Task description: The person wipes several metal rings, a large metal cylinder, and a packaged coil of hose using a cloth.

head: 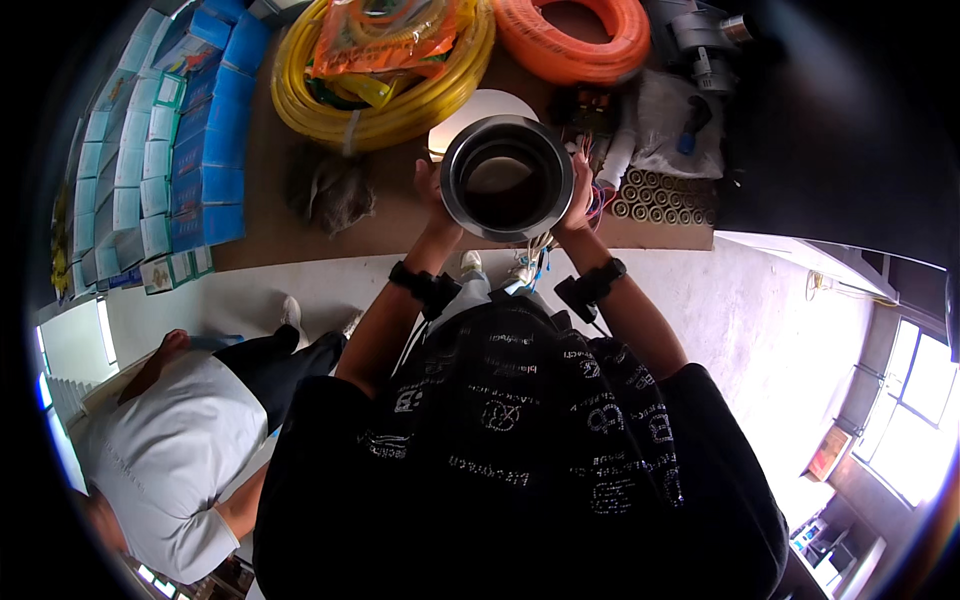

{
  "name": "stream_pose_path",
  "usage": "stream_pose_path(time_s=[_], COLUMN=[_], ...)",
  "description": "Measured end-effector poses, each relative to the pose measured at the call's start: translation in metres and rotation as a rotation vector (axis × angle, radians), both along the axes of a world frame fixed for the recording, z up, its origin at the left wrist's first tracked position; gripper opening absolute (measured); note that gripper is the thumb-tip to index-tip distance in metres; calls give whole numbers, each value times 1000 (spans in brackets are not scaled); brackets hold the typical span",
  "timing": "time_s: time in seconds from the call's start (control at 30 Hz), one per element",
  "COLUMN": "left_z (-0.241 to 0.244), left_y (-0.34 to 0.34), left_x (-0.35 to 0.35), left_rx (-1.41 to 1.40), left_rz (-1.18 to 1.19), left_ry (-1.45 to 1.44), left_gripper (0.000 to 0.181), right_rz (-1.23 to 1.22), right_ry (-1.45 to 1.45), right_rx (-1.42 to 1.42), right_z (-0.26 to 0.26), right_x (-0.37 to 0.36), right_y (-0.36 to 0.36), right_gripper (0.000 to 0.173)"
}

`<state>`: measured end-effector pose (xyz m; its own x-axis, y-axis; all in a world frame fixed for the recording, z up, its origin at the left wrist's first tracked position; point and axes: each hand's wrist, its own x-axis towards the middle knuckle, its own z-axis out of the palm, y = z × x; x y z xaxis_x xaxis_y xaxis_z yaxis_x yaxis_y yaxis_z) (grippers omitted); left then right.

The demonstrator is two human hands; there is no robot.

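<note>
A wide, round metal vessel (508, 202) with a polished rim is held up in front of me, above the brown tabletop's front edge. I look down through its opening into a dark interior with a paler round patch. My left hand (433, 189) grips its left side, and my right hand (578, 196) grips the right side. A white disc-shaped surface (484, 107) shows just behind the vessel. Whether the two are joined cannot be seen. Thin coloured wires (598, 204) lie beside my right hand.
Yellow hose (300, 112) and orange hose (574, 71) lie coiled at the back of the brown table (259, 225). Stacked boxes (206, 135) line the left. Several brass-coloured round fittings (660, 199) stand at right. A person in a white shirt (180, 442) is at lower left.
</note>
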<state>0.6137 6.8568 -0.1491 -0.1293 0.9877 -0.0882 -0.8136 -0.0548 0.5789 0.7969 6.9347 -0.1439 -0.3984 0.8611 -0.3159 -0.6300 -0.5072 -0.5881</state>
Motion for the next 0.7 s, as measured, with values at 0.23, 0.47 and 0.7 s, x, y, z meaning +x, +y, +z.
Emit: stream_pose_path(time_s=[0.23, 0.47, 0.7], left_z=[18, -5, -12], left_y=[-7, -5, -7], left_x=[2, 0, 3], left_rx=[-197, 173, 169], left_rz=[51, 2, 18], left_ry=[207, -238, -184], left_gripper=[84, 82, 84], right_rz=[92, 95, 26], right_ry=[-177, -186, -182], right_rx=[170, 347, 414], right_z=[24, 52, 40], right_x=[5, -1, 3], right_y=[-5, -15, -17], right_gripper=[65, 64, 61])
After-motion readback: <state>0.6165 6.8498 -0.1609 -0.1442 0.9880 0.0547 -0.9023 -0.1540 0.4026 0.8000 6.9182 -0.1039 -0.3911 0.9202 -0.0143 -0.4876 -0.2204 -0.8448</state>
